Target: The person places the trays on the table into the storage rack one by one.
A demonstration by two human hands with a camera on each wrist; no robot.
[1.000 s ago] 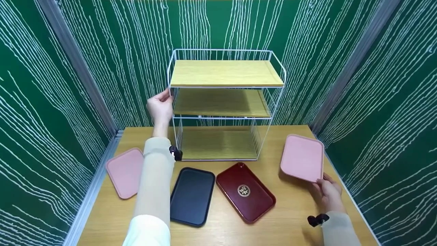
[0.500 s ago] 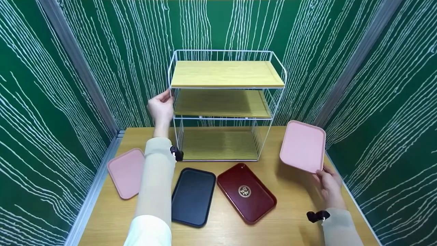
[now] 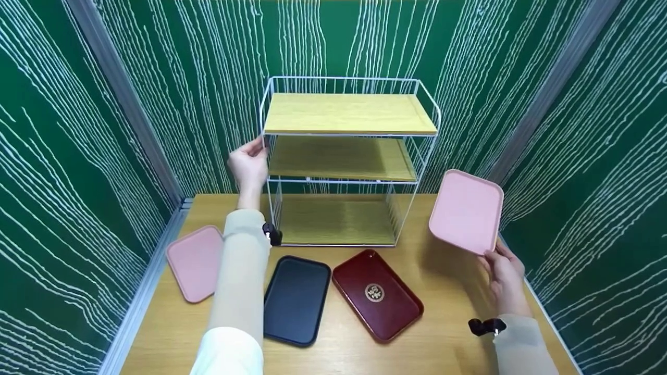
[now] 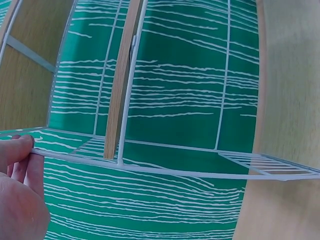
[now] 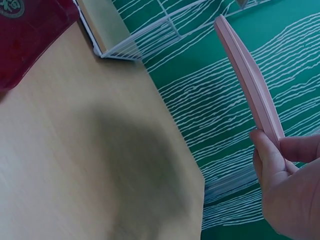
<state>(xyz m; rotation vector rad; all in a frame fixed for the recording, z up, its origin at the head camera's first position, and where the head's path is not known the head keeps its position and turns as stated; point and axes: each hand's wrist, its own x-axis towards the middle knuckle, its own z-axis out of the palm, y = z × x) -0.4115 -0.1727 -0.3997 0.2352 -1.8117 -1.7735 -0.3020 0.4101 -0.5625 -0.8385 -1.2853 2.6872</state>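
Note:
A white wire rack (image 3: 344, 181) with three wooden shelves stands at the back of the table. My left hand (image 3: 249, 162) pinches its left front upright just below the top shelf; the left wrist view shows thumb and fingers around the thin white wire. To the right of the rack, my right hand (image 3: 504, 271) holds a pink tray (image 3: 466, 211) by its near right corner, thumb on one face and fingers on the other. The tray is tilted and raised, its shadow falling on the table. In the right wrist view the pink tray (image 5: 250, 82) appears edge-on.
On the wooden table (image 3: 417, 359) lie a black tray (image 3: 297, 299) and a dark red tray (image 3: 383, 307) with a gold emblem, in front of the rack. Another pink tray (image 3: 195, 263) lies at left, partly behind my left sleeve. Green walls with white lines enclose the table.
My right hand has lifted the pink tray upward and slightly away from me, tilting it more upright. My left hand stays on the rack's upright; the other trays have not moved.

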